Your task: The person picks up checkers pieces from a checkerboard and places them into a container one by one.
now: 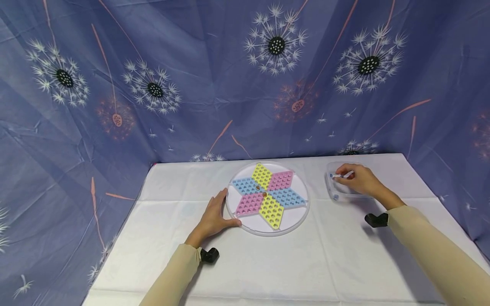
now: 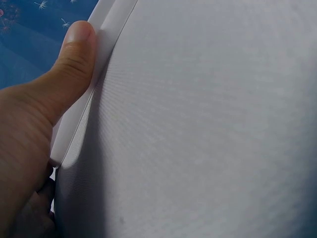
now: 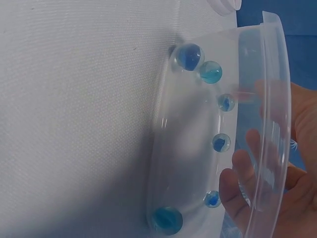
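Note:
My left hand [image 1: 214,219] rests along the left rim of a round white Chinese checkers board [image 1: 298,219], fingers and thumb spread against its edge. In the left wrist view the thumb [image 2: 77,57] lies straight along the rim. Pink, yellow and blue star points full of holes cover the board; two small brownish marbles [image 1: 264,194] sit near its middle. To the right, my right hand [image 1: 360,178] reaches into a clear plastic box [image 1: 346,197]. Its fingers [image 3: 233,188] hang loosely inside the wall, close to several glass marbles [image 3: 221,143] with blue swirls.
A white cloth [image 1: 279,267] covers the table. Larger blue-green marbles [image 3: 167,220] lie on the box floor. A blue curtain [image 1: 214,85] with dandelion prints hangs behind the table's far edge. Black wrist cameras [image 1: 209,255] stick out by both sleeves.

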Demonstrator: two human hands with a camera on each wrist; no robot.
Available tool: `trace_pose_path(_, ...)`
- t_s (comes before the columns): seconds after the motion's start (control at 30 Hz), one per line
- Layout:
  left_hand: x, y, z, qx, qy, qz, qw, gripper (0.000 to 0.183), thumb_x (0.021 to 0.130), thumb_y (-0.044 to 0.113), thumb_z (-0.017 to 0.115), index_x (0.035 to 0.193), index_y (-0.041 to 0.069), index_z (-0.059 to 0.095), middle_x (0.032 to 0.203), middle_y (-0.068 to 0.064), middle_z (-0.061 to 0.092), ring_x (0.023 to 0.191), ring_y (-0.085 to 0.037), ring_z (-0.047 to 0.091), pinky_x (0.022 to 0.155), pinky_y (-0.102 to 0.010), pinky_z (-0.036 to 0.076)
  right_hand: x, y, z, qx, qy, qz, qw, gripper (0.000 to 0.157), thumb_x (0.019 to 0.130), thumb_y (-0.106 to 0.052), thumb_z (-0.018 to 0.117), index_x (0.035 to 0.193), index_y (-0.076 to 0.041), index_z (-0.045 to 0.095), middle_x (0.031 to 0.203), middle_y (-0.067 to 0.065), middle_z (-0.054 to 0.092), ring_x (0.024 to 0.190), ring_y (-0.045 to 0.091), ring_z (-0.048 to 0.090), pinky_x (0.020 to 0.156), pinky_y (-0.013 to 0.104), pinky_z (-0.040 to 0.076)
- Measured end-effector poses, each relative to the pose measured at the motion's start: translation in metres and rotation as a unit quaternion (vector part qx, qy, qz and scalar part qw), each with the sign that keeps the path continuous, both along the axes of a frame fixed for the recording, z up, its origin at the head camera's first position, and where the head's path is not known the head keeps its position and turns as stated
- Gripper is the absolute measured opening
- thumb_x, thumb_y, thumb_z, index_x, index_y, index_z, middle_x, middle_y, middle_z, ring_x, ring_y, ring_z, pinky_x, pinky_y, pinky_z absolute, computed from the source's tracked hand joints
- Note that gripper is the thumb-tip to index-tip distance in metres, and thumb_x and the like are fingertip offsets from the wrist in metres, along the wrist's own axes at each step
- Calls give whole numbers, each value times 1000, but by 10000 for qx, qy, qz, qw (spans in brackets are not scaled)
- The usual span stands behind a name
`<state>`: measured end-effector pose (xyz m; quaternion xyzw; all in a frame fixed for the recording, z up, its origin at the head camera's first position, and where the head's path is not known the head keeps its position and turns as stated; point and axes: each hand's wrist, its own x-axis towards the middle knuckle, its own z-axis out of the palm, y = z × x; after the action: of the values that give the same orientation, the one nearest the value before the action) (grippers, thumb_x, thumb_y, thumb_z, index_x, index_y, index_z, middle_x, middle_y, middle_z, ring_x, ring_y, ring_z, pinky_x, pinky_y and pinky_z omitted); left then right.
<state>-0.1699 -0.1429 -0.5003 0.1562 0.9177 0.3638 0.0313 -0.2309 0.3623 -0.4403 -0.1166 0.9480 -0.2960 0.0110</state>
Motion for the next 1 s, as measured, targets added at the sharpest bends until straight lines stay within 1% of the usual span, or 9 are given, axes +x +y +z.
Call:
trace_pose_path(0.1, 0, 0, -1, -18, 33, -8, 10000, 125, 70, 45, 94, 162, 1, 22, 166, -19, 27, 155, -35, 21, 129, -49, 10, 0, 0, 0, -35, -36, -56, 10000, 34, 96, -27, 74, 123, -6, 69, 113, 19, 68, 91, 30, 65, 77, 42, 55)
trace_pose_path(0.2, 0, -1, -2, -6, 41, 3, 10000, 125, 70, 45, 95, 162, 1, 22, 166, -20, 27, 155, -36, 21, 129, -50, 11, 0, 1, -1, -43, -23, -67, 10000, 38, 96, -29, 75, 126, -7, 68, 112, 18, 67, 91, 30, 65, 78, 43, 55)
trace_pose_path(0.43, 0, -2, -2, 3, 17, 26, 10000, 126, 70, 44, 95, 163, 1, 22, 167, -19, 26, 155, -35, 20, 129, -49, 10, -1, 3, -3, -7, 68, -57, 10000, 35, 96, -26, 75, 125, -7, 69, 111, 17, 68, 91, 30, 66, 78, 43, 55)
trace_pose_path(0.7, 0, -1, -1, 72, -17, 31, 10000, 126, 70, 45, 95, 163, 2, 22, 167, -18, 26, 155, -35, 20, 129, -49, 10, 1, 1, 1, 26, 153, -20, 9999, 32, 97, -24, 74, 122, -6, 69, 109, 16, 69, 92, 32, 66, 79, 46, 54)
trace_pose_path(0.83, 0, -1, -2, 103, -15, 51, 9999, 125, 70, 45, 95, 163, 3, 22, 167, -19, 26, 155, -37, 20, 128, -51, 11, 1, 1, 2, 33, 170, 4, 9998, 31, 97, -24, 74, 122, -5, 69, 109, 16, 69, 91, 31, 66, 78, 45, 54)
trace_pose_path(1.0, 0, -2, -2, 61, -69, 59, 9999, 126, 70, 46, 94, 164, 5, 21, 168, -18, 25, 156, -36, 18, 129, -50, 11, 0, 4, 3, 32, 200, 57, 9998, 31, 97, -23, 73, 123, -5, 69, 110, 17, 70, 89, 29, 65, 76, 43, 54)
